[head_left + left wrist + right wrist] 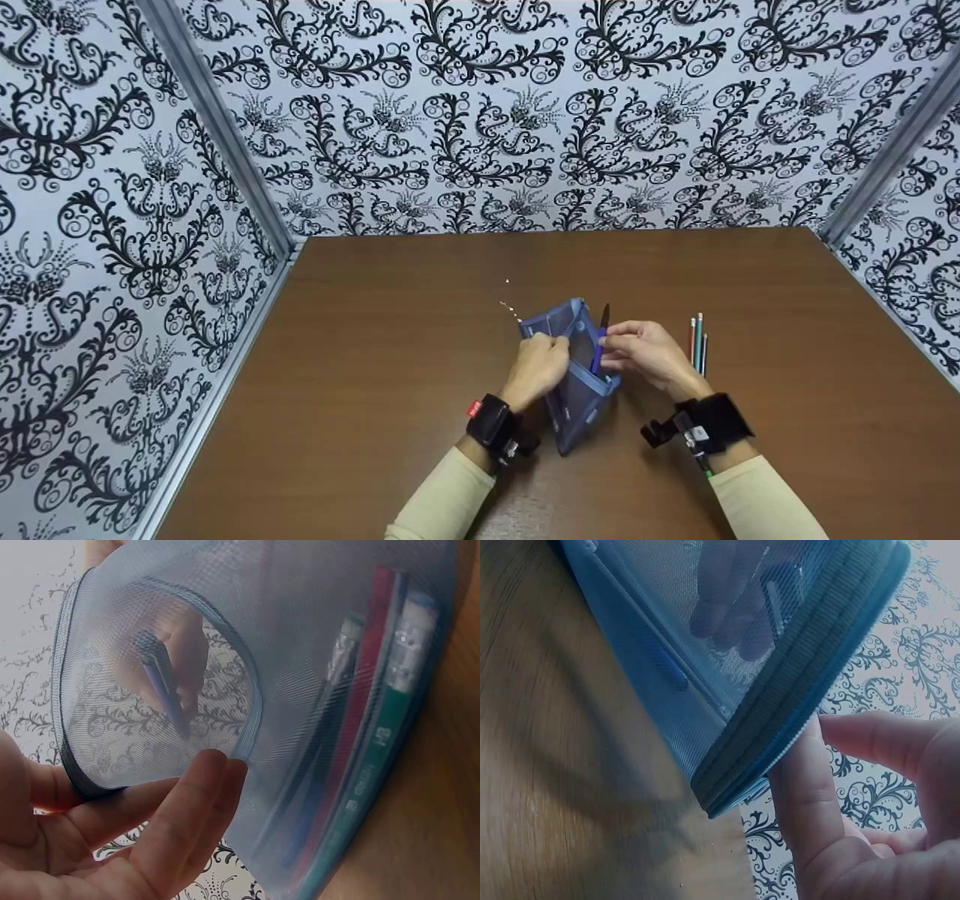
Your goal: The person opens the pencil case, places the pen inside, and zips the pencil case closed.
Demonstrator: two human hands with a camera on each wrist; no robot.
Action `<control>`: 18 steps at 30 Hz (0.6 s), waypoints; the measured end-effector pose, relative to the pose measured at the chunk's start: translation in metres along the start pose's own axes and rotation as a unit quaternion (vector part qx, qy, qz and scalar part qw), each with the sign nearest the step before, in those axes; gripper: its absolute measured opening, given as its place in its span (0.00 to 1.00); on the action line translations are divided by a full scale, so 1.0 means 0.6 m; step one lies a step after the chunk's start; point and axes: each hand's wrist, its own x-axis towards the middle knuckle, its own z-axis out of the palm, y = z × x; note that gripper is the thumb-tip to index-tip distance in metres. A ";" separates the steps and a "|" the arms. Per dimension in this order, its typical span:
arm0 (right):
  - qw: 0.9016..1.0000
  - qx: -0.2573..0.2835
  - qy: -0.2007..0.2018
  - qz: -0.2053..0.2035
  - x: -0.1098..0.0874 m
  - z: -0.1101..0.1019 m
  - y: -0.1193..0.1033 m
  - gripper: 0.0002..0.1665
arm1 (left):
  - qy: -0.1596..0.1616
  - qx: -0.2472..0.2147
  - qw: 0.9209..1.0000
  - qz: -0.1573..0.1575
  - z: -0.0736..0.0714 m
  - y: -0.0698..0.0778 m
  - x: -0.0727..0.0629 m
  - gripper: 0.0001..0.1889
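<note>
A blue mesh zip pencil case [579, 420] stands tilted over the table with its zip open. My left hand [537, 366] pinches the edge of its opening between thumb and fingers. At the opening's other side, my right hand [646, 351] holds a blue pen [603, 324] with a dark end pointing up; its lower end is inside the case. Through the mesh in the left wrist view show a green pencil [384, 731] with an eraser, a red stick-shaped item [366, 645] and a darker pencil [334, 682]. In the right wrist view the pen is hidden.
Several pencils [698, 341] lie side by side on the brown table [375, 337], just beyond my right hand. A small light-coloured string of bits [510, 308] trails from the case's far left corner. Patterned panels [487, 112] enclose the table's back and sides.
</note>
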 end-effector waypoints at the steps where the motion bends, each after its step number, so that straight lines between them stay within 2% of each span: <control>1: 1.000 -0.001 0.000 0.002 0.000 0.000 0.001 0.24 | -0.001 -0.001 1.000 -0.002 0.000 0.000 0.000 0.22; 9: 1.000 -0.026 -0.014 0.001 -0.002 0.001 0.001 0.24 | -0.013 -0.023 0.999 -0.022 0.001 0.002 -0.002 0.22; 18: 0.997 -0.070 -0.019 0.000 -0.003 0.004 0.002 0.21 | -0.009 -0.008 1.000 -0.008 0.003 0.000 0.000 0.22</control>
